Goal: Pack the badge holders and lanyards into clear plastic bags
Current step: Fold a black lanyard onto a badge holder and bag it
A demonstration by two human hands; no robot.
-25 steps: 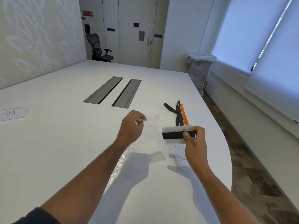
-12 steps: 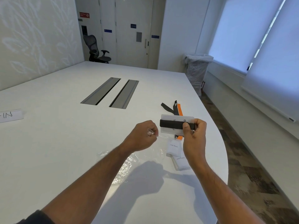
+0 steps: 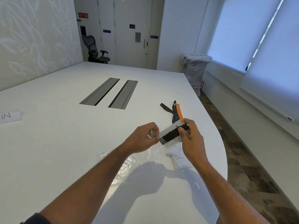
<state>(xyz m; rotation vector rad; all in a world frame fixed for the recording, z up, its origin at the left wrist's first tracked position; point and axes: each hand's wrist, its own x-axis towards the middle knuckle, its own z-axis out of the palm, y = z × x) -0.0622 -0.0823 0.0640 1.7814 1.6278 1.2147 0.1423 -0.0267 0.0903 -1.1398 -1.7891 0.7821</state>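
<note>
Both hands (image 3: 145,136) (image 3: 191,136) meet badge holder (image 3: 171,134) near table edge (image 3: 221,143).

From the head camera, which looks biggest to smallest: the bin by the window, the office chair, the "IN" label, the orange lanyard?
1. Bin.
2. Office chair, though it stands farther off, so its true size is unsure.
3. "IN" label.
4. Orange lanyard.

One head-worn wide-angle view looks forward and down across the white table (image 3: 64,143). The hands sit close at 6 o'clock, the door (image 3: 132,33) far off at 12.
</note>
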